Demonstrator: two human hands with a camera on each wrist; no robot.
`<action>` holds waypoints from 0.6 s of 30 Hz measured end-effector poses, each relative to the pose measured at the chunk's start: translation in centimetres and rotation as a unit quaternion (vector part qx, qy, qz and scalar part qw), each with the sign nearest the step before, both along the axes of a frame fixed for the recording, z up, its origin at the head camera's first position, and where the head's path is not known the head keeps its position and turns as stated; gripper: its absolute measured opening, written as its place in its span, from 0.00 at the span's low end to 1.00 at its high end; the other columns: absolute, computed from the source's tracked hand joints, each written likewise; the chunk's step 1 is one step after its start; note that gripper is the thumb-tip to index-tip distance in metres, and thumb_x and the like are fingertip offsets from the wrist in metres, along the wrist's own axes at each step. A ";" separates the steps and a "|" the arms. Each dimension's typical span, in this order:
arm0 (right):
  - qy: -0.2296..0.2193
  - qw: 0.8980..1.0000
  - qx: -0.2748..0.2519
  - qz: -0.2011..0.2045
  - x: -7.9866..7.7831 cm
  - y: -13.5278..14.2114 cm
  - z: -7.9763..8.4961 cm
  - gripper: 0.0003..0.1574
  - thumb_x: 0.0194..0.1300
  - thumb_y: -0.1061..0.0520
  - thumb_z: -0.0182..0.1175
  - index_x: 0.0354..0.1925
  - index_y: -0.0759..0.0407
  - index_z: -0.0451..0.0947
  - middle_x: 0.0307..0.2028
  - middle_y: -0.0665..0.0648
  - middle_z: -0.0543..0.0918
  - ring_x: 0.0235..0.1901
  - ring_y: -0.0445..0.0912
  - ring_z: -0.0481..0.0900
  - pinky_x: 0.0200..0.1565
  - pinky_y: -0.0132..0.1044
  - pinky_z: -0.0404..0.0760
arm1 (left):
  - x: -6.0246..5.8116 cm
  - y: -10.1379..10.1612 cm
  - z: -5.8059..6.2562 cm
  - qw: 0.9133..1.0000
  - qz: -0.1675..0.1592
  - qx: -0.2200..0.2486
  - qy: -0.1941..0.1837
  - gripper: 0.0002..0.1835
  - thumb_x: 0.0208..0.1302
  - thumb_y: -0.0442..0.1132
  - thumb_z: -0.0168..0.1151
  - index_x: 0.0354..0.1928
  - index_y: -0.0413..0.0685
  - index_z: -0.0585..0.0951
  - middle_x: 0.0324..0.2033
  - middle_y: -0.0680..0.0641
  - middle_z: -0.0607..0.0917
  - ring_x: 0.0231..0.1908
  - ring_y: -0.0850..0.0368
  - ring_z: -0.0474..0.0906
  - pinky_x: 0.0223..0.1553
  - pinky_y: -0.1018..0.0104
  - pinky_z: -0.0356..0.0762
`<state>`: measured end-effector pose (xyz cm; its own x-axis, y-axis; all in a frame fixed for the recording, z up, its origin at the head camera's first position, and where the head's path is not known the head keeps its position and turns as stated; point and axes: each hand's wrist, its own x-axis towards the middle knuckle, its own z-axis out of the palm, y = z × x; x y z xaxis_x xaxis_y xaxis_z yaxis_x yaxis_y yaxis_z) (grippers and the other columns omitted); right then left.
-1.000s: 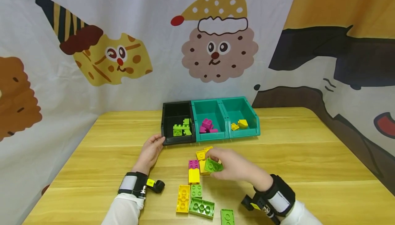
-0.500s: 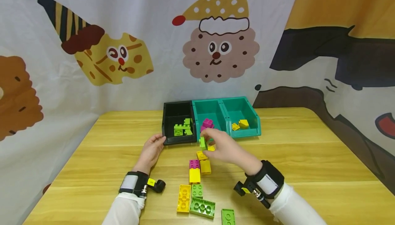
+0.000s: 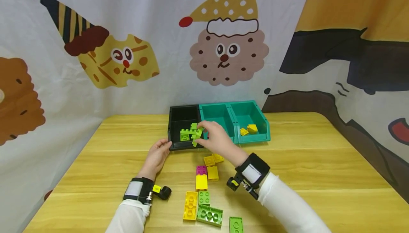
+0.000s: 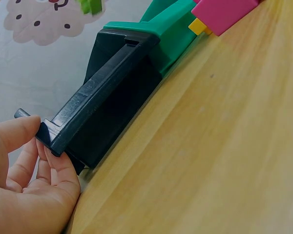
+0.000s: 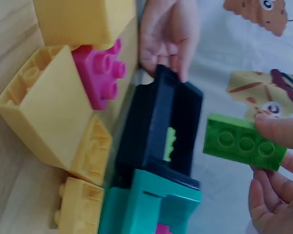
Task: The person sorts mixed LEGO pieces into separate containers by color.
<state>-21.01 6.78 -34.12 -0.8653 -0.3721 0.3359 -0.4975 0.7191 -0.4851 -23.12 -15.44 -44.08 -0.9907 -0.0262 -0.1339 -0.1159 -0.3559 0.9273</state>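
My left hand (image 3: 157,156) holds the front left corner of the black bin (image 3: 178,114). In the left wrist view the thumb lies on the rim (image 4: 95,100) and the fingers curl beneath it. My right hand (image 3: 217,139) pinches a green building brick (image 5: 244,144) between thumb and fingers, raised over the front right part of the black bin. Several green bricks (image 3: 184,137) lie inside that bin, some partly covered by the held one. The held brick's hollow underside with round tubes faces the right wrist camera.
Two teal bins (image 3: 252,139) adjoin the black one; the right holds yellow bricks (image 3: 252,129). My right hand mostly hides the pink bricks in the middle bin. Loose yellow bricks (image 3: 212,173), a pink brick (image 3: 201,170) and green bricks (image 3: 209,215) lie nearer on the wooden table (image 3: 313,176).
My right hand has carried the green brick away from the loose bricks, forward and left, to above the black bin. The left hand has kept its place on the bin's corner.
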 end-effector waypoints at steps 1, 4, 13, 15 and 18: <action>-0.003 1.000 -0.003 -0.004 -0.3 -0.2 -0.2 0.24 0.56 0.54 0.69 0.50 0.55 0.74 0.45 0.54 0.80 0.38 0.47 0.75 0.38 0.36 0.75 | 0.0 0.0 0.0 1.000 0.000 0.001 0.001 0.08 0.68 0.30 0.53 0.34 0.52 0.74 0.30 0.57 0.72 0.31 0.65 0.68 0.38 0.74 0.68; -0.012 1.000 -0.014 -0.012 -1.3 -0.7 -0.8 0.23 0.57 0.56 0.68 0.50 0.57 0.73 0.44 0.55 0.80 0.36 0.48 0.77 0.36 0.34 0.77 | 0.0 0.0 0.0 1.000 -0.001 0.002 0.003 0.08 0.67 0.30 0.53 0.34 0.52 0.75 0.30 0.57 0.72 0.31 0.65 0.68 0.37 0.74 0.68; -0.029 0.999 -0.025 -0.032 -2.9 -2.5 -2.1 0.21 0.55 0.58 0.69 0.41 0.61 0.69 0.32 0.56 0.73 0.26 0.45 0.70 0.28 0.31 0.71 | 0.2 0.0 0.0 1.000 -0.001 -0.007 0.012 0.07 0.68 0.30 0.53 0.35 0.52 0.74 0.29 0.57 0.72 0.30 0.65 0.68 0.37 0.74 0.68; -0.022 0.999 -0.016 -0.039 -3.0 -2.9 -2.3 0.21 0.55 0.57 0.69 0.39 0.61 0.68 0.29 0.56 0.71 0.25 0.45 0.68 0.26 0.30 0.69 | 0.2 0.1 0.0 1.000 -0.001 -0.011 0.009 0.06 0.68 0.30 0.53 0.37 0.51 0.74 0.30 0.57 0.72 0.31 0.65 0.68 0.38 0.73 0.67; -0.005 0.999 0.009 -0.049 -3.1 -3.5 -2.7 0.20 0.55 0.56 0.70 0.37 0.60 0.68 0.27 0.55 0.70 0.24 0.45 0.68 0.26 0.29 0.68 | 0.1 0.1 0.0 1.000 -0.002 -0.019 0.005 0.04 0.68 0.31 0.53 0.39 0.49 0.73 0.30 0.57 0.71 0.31 0.65 0.67 0.38 0.73 0.67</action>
